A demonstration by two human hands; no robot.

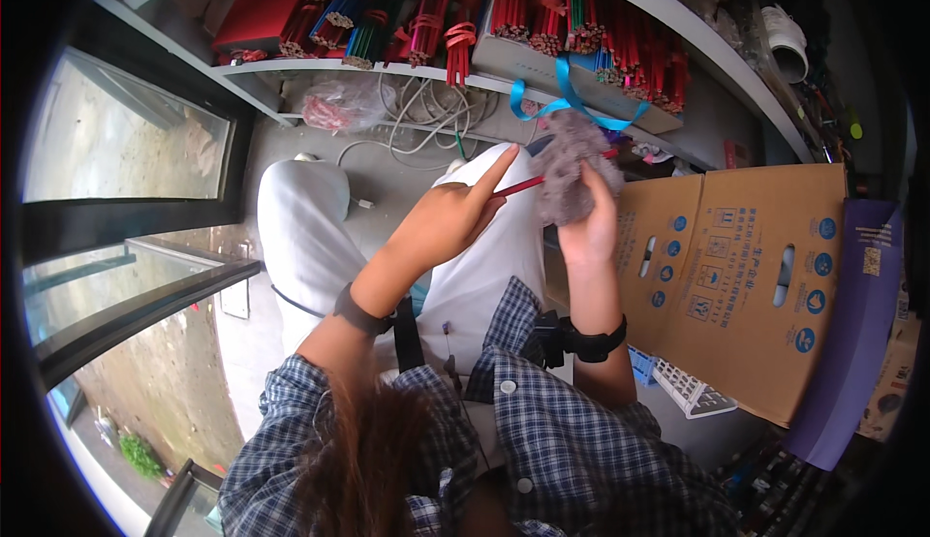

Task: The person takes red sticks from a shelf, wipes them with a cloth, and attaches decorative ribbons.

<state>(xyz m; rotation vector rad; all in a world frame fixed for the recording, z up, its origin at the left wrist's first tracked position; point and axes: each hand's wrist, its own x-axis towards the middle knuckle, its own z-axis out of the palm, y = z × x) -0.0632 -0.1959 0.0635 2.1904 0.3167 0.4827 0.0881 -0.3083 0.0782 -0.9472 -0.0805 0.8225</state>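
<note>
Above my knees, my left hand [450,215] grips one end of a slim red pencil [519,187], its index finger stretched out along the top. A fluffy grey cloth [565,174] is wrapped around the pencil's middle, hiding that stretch. My right hand [591,213] is closed on the cloth, thumb across its near side. The pencil's far tip shows to the right of the cloth. Whether the right fingers touch the pencil itself is hidden. Just behind the cloth, a curled blue ribbon [565,103] hangs at the shelf.
A white shelf [262,68] ahead holds several tied bundles of red, blue and green pencils [426,29]. White cables [426,111] and a plastic bag [339,104] lie beneath. At right stands a large cardboard box [736,285] beside a purple panel [852,343]. Framed glass [126,140] is at left.
</note>
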